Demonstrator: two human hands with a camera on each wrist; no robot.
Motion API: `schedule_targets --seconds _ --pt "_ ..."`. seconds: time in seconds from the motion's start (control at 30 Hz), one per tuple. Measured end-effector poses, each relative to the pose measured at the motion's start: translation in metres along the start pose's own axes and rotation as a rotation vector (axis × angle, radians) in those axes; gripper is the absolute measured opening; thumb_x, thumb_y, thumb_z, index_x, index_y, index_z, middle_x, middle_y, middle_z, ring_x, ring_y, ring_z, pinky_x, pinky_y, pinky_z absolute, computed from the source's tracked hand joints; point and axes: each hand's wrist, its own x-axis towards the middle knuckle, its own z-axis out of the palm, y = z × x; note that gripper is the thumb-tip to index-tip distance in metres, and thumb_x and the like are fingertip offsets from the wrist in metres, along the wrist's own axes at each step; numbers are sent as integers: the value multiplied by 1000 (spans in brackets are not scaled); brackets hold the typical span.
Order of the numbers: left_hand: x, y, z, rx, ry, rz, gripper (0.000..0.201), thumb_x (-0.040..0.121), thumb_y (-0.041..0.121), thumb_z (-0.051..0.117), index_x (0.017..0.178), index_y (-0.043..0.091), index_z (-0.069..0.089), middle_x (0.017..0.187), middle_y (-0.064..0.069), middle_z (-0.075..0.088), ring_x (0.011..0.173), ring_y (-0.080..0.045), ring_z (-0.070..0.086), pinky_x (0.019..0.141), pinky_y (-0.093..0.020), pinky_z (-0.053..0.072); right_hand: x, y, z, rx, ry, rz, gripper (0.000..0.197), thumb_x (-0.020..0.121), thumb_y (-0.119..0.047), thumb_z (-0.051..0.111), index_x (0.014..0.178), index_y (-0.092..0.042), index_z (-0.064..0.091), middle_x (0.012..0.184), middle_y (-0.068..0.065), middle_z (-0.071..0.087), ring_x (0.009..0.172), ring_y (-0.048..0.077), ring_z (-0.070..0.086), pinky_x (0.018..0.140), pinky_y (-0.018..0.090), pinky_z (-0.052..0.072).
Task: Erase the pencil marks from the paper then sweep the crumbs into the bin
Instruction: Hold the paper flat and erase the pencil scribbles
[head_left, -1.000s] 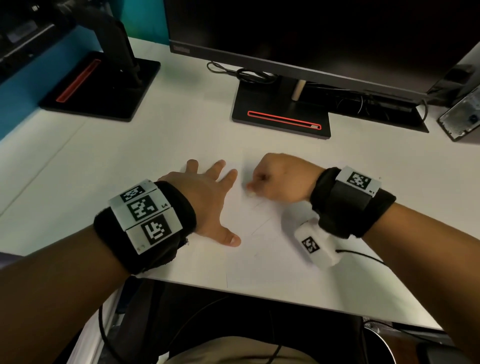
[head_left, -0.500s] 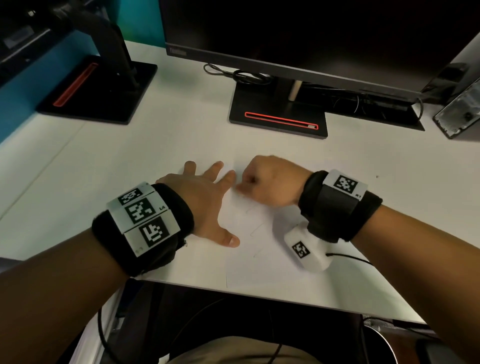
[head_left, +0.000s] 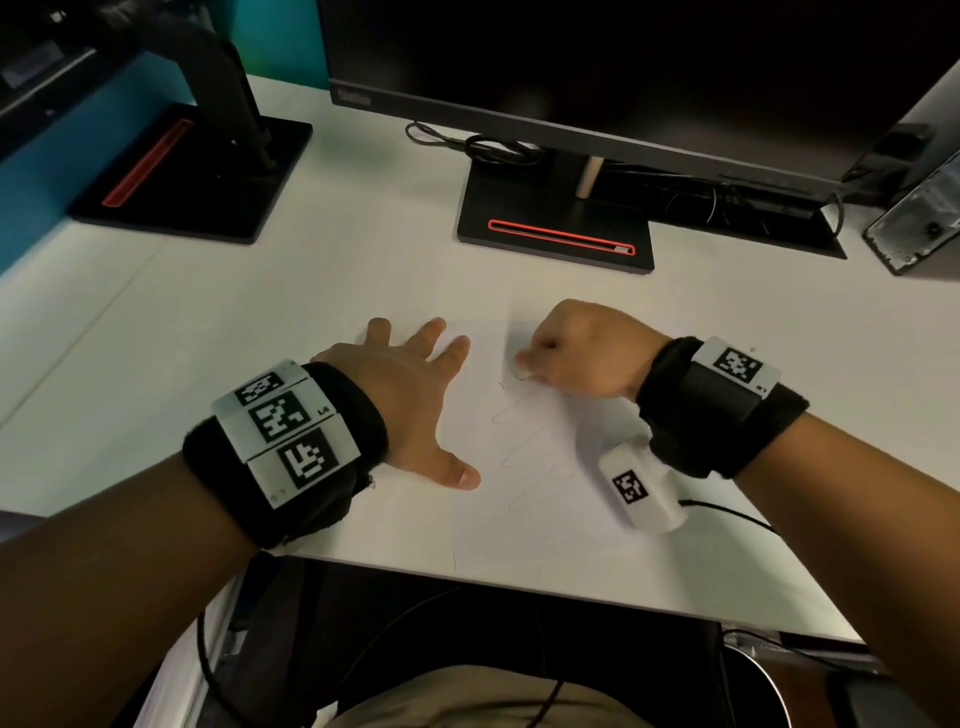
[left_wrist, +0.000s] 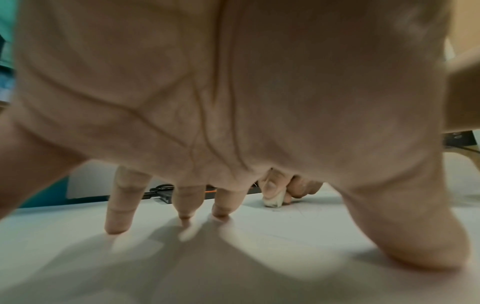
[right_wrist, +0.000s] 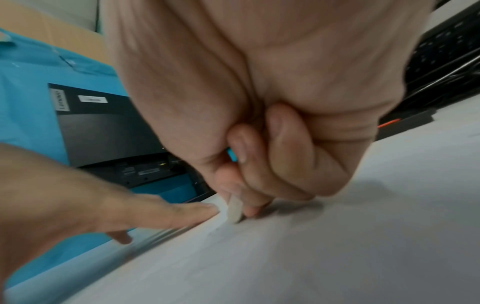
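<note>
Erasing underway: right hand (head_left: 587, 353) pinches white eraser (left_wrist: 272, 200) on pencil zigzag (head_left: 524, 447); left hand (head_left: 400, 400), fingers spread, pins paper (head_left: 519, 525). Next, firm strokes downward.

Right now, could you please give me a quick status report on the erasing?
Left hand flat, pressing paper down. Right hand pinching eraser on the sheet. Zigzag pencil marks remain. Nothing in the way.

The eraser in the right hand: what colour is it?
Off-white, with a blue bit higher up between the fingers; the eraser in the right hand shows best in the right wrist view.
</note>
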Motion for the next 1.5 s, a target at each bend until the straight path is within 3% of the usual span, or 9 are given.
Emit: schedule_targets --seconds 0.13,0.3,0.47,0.63,0.8,1.0,1.17,1.4,1.5 --pt "0 1 0 11 0 2 130 67 90 57 155 36 -21 164 12 -26 151 -36 -4 111 -55 36 -10 -11 18 -35 -56 -74 47 100 -34 52 57 -13 46 59 2 45 56 18 41 55 29 34" --pt "-2 0 -1 -5 -17 1 130 67 89 58 155 36 -23 163 11 -28 152 -38 -10 113 -55 30 -6 8 -1 56 14 41 48 96 -34 59 55 -12 48 55 2 44 51 17 39 55 27 35" --pt "-1 0 0 -17 -15 8 131 67 88 60 155 36 -22 163 10 -28 152 -39 -9 114 -54 29 -11 -12 18 -14 -50 -65 49 100 -33 53 55 -14 44 56 0 42 53 16 39 53 28 31" --pt "-3 1 -1 -20 -19 6 131 67 88 59 155 35 -22 163 10 -28 152 -38 -10 115 -55 28 -7 11 -1 69 12 52 47 96 -34 59 57 -12 48 55 2 43 52 18 38 55 28 34" --pt "-2 -1 0 -28 -24 15 132 66 88 60 155 36 -23 163 10 -29 152 -38 -11 116 -55 26 -9 -9 15 -49 -18 -44 47 100 -32 52 59 -11 46 59 3 46 55 19 42 52 28 31" --pt "-3 -2 0 -32 -30 13 132 66 89 59 155 36 -24 163 10 -30 152 -37 -14 117 -57 25 -13 17 -6 -44 62 74 49 99 -31 56 55 -12 44 55 2 43 53 19 41 51 28 29" --pt "-2 -1 0 -29 -28 8 132 66 89 59 154 36 -25 162 11 -30 152 -37 -13 117 -56 27 -19 -2 13 -59 -14 -35 46 101 -32 52 60 -12 49 60 3 49 55 17 43 52 27 31" --pt "-3 0 0 -25 -27 -3 132 66 90 58 154 37 -24 162 11 -30 152 -37 -12 115 -56 27 -16 3 8 -68 67 11 43 99 -29 54 67 -2 57 62 9 53 59 24 49 53 29 39" --pt "-3 0 1 -21 -24 -2 132 66 90 58 155 37 -24 163 11 -30 152 -36 -12 115 -56 26 -19 -7 19 -90 -6 -75 45 100 -30 52 62 -7 50 61 7 49 57 20 44 53 30 34"
